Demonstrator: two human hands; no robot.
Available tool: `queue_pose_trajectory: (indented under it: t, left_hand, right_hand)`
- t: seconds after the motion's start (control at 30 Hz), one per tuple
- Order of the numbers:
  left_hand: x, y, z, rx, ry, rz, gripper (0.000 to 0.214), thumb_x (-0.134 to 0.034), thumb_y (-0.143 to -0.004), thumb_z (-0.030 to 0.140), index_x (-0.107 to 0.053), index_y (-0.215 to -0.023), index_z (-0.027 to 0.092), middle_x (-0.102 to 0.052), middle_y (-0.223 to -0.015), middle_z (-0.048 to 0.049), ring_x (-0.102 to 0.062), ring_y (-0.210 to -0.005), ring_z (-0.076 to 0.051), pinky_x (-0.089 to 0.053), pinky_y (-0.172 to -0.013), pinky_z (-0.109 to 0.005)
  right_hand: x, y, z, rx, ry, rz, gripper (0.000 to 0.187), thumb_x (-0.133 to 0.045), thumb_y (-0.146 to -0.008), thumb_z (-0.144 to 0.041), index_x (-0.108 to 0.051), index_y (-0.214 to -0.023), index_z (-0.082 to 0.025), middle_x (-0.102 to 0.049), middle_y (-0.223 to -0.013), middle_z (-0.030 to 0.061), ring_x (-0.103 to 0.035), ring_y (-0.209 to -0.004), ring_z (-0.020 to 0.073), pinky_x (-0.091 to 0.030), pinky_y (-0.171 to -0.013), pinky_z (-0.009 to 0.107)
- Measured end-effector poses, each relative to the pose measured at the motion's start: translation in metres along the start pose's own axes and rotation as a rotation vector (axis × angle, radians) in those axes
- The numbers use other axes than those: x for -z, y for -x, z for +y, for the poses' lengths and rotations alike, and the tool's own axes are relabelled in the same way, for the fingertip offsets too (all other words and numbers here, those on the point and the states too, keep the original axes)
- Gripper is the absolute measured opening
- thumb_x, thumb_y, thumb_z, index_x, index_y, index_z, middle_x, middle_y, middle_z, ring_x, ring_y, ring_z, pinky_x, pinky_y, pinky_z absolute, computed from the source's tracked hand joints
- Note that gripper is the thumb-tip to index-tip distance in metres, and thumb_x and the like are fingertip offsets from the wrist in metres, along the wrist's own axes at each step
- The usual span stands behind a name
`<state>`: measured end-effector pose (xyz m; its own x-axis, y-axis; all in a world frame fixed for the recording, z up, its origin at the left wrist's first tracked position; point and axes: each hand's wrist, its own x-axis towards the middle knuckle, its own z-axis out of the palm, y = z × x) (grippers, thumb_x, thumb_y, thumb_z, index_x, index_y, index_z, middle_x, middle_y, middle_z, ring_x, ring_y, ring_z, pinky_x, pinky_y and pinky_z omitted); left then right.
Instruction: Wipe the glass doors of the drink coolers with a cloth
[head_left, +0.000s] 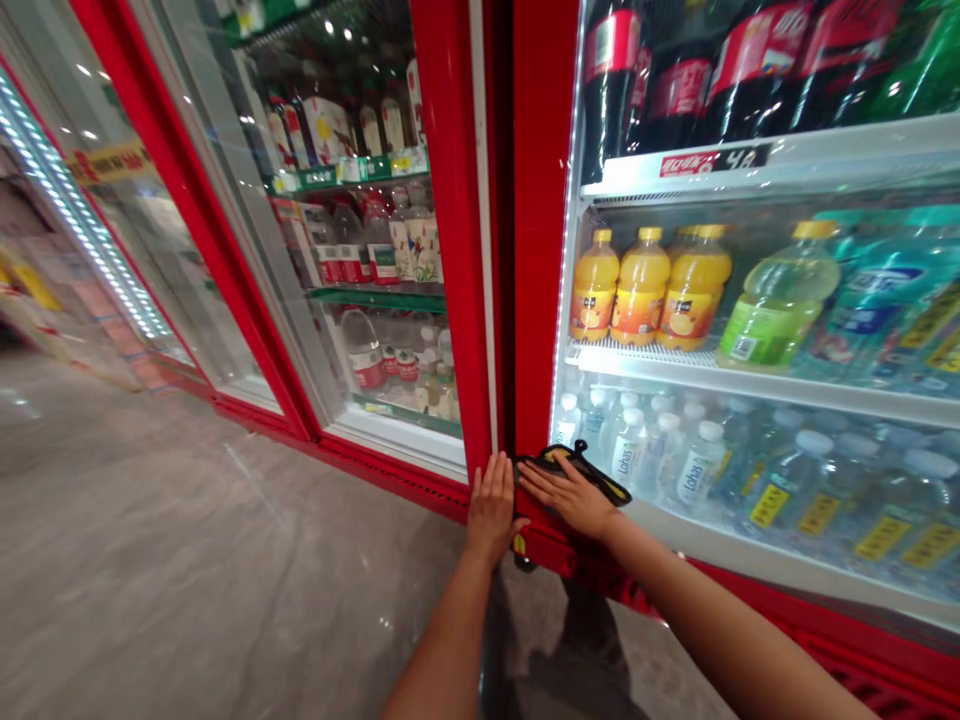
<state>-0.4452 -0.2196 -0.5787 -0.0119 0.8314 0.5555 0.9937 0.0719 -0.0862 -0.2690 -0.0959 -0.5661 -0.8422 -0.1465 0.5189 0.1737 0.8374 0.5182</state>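
Observation:
A dark cloth with a yellow edge (pixel 592 472) lies against the lower red frame of a drinks fridge (pixel 538 300). My right hand (pixel 571 495) rests flat on the cloth with fingers stretched out, pressing it to the frame. Beside it, my left hand (pixel 491 510) lies open and flat on the red frame of the neighbouring fridge door (pixel 450 250), fingers pointing up. Both hands are near the bottom corner where the two fridges meet.
The right fridge holds cola bottles (pixel 675 80) on top, orange juice bottles (pixel 645 290) in the middle and water bottles (pixel 697 460) below. The left fridge shows shelves of bottles behind glass. A shiny grey floor (pixel 187 560) spreads to the left.

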Motion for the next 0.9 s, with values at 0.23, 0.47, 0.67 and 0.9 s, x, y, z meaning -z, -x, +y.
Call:
queue_pose_trajectory:
  t: [0.23,0.47,0.67,0.9]
  left_hand:
    - [0.006,-0.018,0.001,-0.037,0.011,0.076,0.109,-0.074,-0.079,0.051,-0.013,-0.158,0.008,-0.034,-0.159,-0.0234,-0.026,-0.151,-0.034,-0.027,-0.121,-0.055]
    - [0.005,-0.030,0.014,-0.129,0.053,0.159,0.104,-0.066,-0.085,0.054,-0.009,-0.159,0.009,-0.033,-0.160,-0.0209,-0.023,-0.152,-0.033,-0.025,-0.122,-0.054]
    - [0.005,-0.034,0.026,-0.194,0.054,0.179,0.103,-0.066,-0.084,0.056,-0.010,-0.159,0.012,-0.034,-0.161,-0.0186,-0.024,-0.152,-0.031,-0.024,-0.123,-0.052]
    - [0.011,-0.061,0.048,-0.276,0.041,0.223,0.103,-0.066,-0.084,0.058,-0.012,-0.160,0.013,-0.032,-0.162,-0.0185,-0.022,-0.153,-0.033,-0.022,-0.124,-0.053]
  right_hand:
    - [0.064,-0.025,0.053,-0.202,0.070,0.008,0.061,-0.042,-0.094,-0.010,-0.037,-0.154,-0.022,-0.035,-0.161,0.0043,-0.023,-0.152,0.0196,-0.006,-0.126,0.052]
    - [0.066,0.006,0.035,-0.311,0.150,-0.008,0.062,-0.043,-0.094,-0.013,-0.035,-0.155,-0.024,-0.033,-0.162,0.0038,-0.014,-0.154,0.0184,0.003,-0.126,0.052]
    - [0.052,0.057,0.012,-0.141,0.077,-0.079,0.058,-0.039,-0.093,-0.010,-0.045,-0.149,-0.023,-0.038,-0.160,0.0001,-0.018,-0.153,0.0124,-0.006,-0.127,0.045]
    - [0.108,0.070,0.051,-0.640,0.264,0.024,0.062,-0.049,-0.096,-0.022,-0.033,-0.155,-0.033,-0.037,-0.159,0.0011,-0.012,-0.155,0.0194,0.013,-0.122,0.055]
